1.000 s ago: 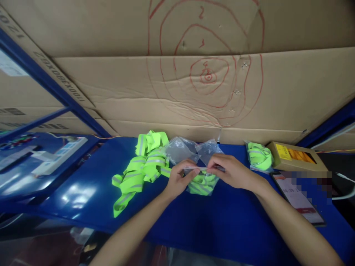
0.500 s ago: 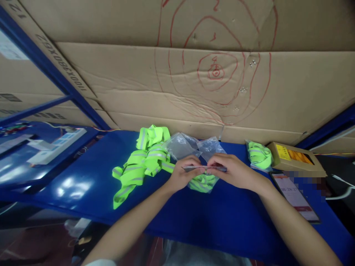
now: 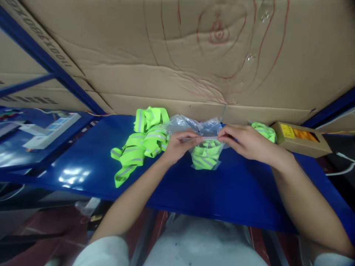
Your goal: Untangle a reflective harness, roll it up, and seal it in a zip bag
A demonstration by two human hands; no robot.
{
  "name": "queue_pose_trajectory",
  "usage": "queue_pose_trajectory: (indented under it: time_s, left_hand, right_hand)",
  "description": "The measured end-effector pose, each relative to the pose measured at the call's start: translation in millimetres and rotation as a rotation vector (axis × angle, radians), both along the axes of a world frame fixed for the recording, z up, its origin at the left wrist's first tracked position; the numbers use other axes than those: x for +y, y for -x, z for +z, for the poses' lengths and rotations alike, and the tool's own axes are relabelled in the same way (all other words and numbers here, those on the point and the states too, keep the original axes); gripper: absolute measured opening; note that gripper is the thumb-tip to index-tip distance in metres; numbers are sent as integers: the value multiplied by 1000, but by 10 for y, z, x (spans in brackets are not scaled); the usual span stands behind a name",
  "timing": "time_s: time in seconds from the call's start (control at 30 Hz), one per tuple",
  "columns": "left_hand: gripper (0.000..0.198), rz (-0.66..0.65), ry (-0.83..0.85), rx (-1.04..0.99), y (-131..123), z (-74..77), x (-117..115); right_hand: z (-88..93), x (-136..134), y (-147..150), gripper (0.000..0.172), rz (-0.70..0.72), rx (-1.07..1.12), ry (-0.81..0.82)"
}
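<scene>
- Tabletop (image 3: 235, 192): it can bear the bag's weight between pinches.
- Loose green straps (image 3: 135, 147): left of the bag, best kept out of its mouth.
- Clear bag (image 3: 206, 157): between the hands, green strap folded inside.
- Left hand (image 3: 188, 141) and right hand (image 3: 227, 137): each grip pinches the top edge.
- Top edge (image 3: 209, 138): keep it taut, strap below, pressing evenly along.

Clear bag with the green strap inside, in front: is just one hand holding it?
No, the left hand and right hand both pinch the clear bag along its upper edge.
</scene>
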State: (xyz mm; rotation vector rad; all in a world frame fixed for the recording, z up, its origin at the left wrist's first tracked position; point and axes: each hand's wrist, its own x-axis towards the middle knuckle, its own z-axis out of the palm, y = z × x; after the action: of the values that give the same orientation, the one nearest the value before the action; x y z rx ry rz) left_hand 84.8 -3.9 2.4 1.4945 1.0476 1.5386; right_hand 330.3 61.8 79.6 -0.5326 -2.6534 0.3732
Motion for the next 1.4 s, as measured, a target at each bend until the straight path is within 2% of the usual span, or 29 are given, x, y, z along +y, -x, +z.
queue_pose_trajectory:
  time_s: [0.07, 0.17, 0.27, 0.37, 0.43, 0.53, 0.67, 0.77, 0.8, 0.87, 0.93, 1.0, 1.03, 1.1, 1.17, 1.2, 1.27, 1.33, 1.4]
  left_hand:
    - [20, 36, -70, 33, 9, 15, -5]
    - [16, 50, -83, 49, 3, 32, -25]
    - [20, -18, -2, 58, 16, 33, -29]
    - [27, -144, 86, 121, 64, 40, -4]
    - [30, -194, 87, 183, 101, 58, 15]
    - [31, -202, 67, 253, 145, 101, 29]
    - [32, -113, 45, 269, 155, 108, 15]
    - [35, 0, 51, 225, 95, 29, -2]
    - [36, 29, 78, 174, 63, -7, -5]
    - [36, 76, 173, -51, -8, -74, -7]
    - [37, 75, 292, -374, -68, -113, -3]
    - [40, 7, 373, -623, -106, -113, 2]
    - [41, -32, 389, -689, -117, -103, 2]
    - [39, -72, 386, -745, -129, -76, -4]
    - [34, -91, 389, -752, -136, -53, -17]
    - [34, -105, 393, -747, -139, -42, -26]
    - [37, -144, 381, -729, -143, -21, -46]
    - [44, -185, 352, -709, -145, -1, -64]
    - [53, -232, 358, -698, -151, 3, -74]
  right_hand:
    - [-6, 2, 6, 19, -2, -19, -3]
    - [17, 28, -8, 17, -1, -24, 70]
    - [56, 85, -56, 17, 11, -28, 134]
    - [78, 152, -110, 17, -7, -31, 145]
    - [80, 185, -134, 17, -24, -36, 161]
    - [69, 192, -144, 18, -45, -55, 166]
    - [68, 137, -131, 19, -50, -73, 138]
    - [113, 117, -147, 22, -49, -73, 168]
    - [126, 123, -164, 23, -52, -65, 189]
    - [109, 147, -207, 31, -57, -10, 253]
    - [-7, 160, -247, 55, -48, 96, 370]
    - [-239, 123, -257, 81, -9, 215, 569]
    - [-385, 76, -247, 89, 23, 273, 690]
    - [-675, -64, -209, 93, 80, 350, 939]
    - [-883, -222, -182, 93, 122, 359, 1060]
    - [-939, -288, -184, 86, 108, 342, 1036]
    - [-966, -365, -226, 66, 1, 339, 791]
    - [-929, -375, -301, 48, -123, 365, 364]
    - [-889, -353, -373, 44, -176, 398, -42]
